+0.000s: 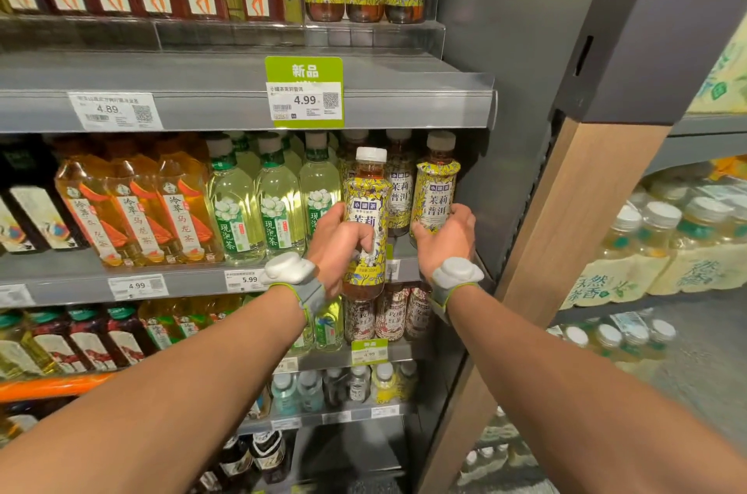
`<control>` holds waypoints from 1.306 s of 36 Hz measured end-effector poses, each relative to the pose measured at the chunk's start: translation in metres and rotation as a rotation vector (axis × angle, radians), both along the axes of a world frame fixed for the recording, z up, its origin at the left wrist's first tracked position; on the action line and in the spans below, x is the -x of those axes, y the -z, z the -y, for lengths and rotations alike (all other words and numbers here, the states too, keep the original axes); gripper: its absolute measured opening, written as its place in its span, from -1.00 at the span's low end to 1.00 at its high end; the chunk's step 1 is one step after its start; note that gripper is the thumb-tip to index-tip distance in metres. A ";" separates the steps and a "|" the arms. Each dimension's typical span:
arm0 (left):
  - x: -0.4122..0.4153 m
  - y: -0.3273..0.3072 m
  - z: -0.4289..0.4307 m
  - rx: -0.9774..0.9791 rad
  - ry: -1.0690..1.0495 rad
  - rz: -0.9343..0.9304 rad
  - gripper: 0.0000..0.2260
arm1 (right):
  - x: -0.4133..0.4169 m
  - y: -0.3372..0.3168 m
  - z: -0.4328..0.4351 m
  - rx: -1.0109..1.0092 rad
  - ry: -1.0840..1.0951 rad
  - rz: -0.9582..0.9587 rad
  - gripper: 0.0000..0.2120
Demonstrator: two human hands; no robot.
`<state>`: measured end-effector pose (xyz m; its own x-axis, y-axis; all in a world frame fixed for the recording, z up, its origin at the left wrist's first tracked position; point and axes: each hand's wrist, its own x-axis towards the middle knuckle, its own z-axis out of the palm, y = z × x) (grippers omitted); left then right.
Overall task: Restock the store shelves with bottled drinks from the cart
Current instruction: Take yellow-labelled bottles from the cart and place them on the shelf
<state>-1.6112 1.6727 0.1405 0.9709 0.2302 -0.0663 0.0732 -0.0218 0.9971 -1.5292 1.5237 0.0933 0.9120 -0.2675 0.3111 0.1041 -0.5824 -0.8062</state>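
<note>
Yellow-label tea bottle (366, 206) stands upright in the head view, with the fingers of the left hand (337, 240) clamped round its middle and its base before the shelf (182, 283) lip. Its row lies at twelve o'clock. At three o'clock, the right hand (444, 238) clamps a second bottle (435, 190).

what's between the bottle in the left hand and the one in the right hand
In the head view, another yellow-label tea bottle stands further back on the shelf, between the left-hand bottle and the right-hand bottle.

Retail shop, drinks aisle: tiered grey shelves (242, 105) packed with bottled teas (279, 206), price labels (305, 101) on shelf edges.
</note>
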 end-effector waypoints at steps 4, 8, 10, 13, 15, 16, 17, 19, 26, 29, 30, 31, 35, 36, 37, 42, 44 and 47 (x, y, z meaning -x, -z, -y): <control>-0.001 0.000 0.000 0.006 -0.004 0.004 0.09 | -0.002 0.003 -0.002 0.011 0.015 -0.026 -0.38; -0.001 -0.002 0.001 0.003 0.002 0.011 0.10 | -0.004 0.002 -0.004 -0.004 0.047 -0.043 -0.42; 0.001 -0.003 0.002 -0.004 0.001 -0.002 0.11 | -0.006 0.001 -0.005 -0.011 0.055 -0.058 -0.46; 0.000 -0.002 0.001 -0.005 -0.005 -0.008 0.11 | -0.009 -0.001 -0.006 -0.002 0.053 -0.073 -0.49; 0.000 0.000 -0.001 -0.005 -0.006 -0.009 0.11 | -0.012 -0.002 -0.007 0.003 0.060 -0.083 -0.48; -0.001 0.001 -0.001 -0.003 -0.009 -0.008 0.11 | -0.014 -0.002 -0.007 0.002 0.063 -0.089 -0.48; -0.001 0.001 -0.002 -0.002 -0.016 -0.011 0.11 | -0.015 -0.003 -0.007 0.002 0.064 -0.099 -0.48; -0.001 0.002 -0.003 -0.004 -0.023 -0.014 0.11 | -0.019 -0.003 -0.006 0.004 0.067 -0.119 -0.48; -0.002 0.004 -0.008 -0.005 -0.031 -0.019 0.07 | -0.034 -0.005 -0.009 -0.011 0.100 -0.206 -0.50; -0.004 0.005 -0.010 0.001 -0.030 -0.027 0.06 | -0.039 -0.002 -0.010 -0.006 0.093 -0.203 -0.51; -0.004 0.004 -0.010 -0.002 -0.029 -0.026 0.07 | -0.040 -0.001 -0.010 -0.005 0.094 -0.196 -0.51; -0.004 0.004 -0.010 -0.005 -0.033 -0.023 0.09 | -0.040 0.000 -0.010 -0.002 0.094 -0.188 -0.52; -0.005 0.003 -0.009 -0.013 -0.037 -0.008 0.11 | -0.043 0.002 -0.009 0.012 0.090 -0.174 -0.51; -0.005 0.002 -0.009 -0.014 -0.034 -0.006 0.11 | -0.043 0.002 -0.009 0.013 0.091 -0.174 -0.51; -0.004 0.002 -0.009 -0.013 -0.036 -0.004 0.11 | -0.043 0.002 -0.010 0.011 0.092 -0.172 -0.51; -0.004 -0.003 -0.007 -0.007 -0.037 0.004 0.09 | -0.036 0.002 -0.009 -0.025 0.075 -0.170 -0.43; -0.002 -0.005 -0.005 -0.009 -0.018 -0.004 0.05 | -0.025 0.000 -0.013 -0.030 0.040 -0.105 -0.34; -0.003 -0.004 -0.002 -0.016 -0.036 -0.009 -0.18 | -0.002 -0.008 -0.023 -0.092 -0.006 0.081 -0.36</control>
<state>-1.6078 1.6743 0.1447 0.9612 0.2665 -0.0706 0.0829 -0.0350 0.9959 -1.5272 1.5463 0.1018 0.8864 -0.2926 0.3587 0.1749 -0.5057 -0.8448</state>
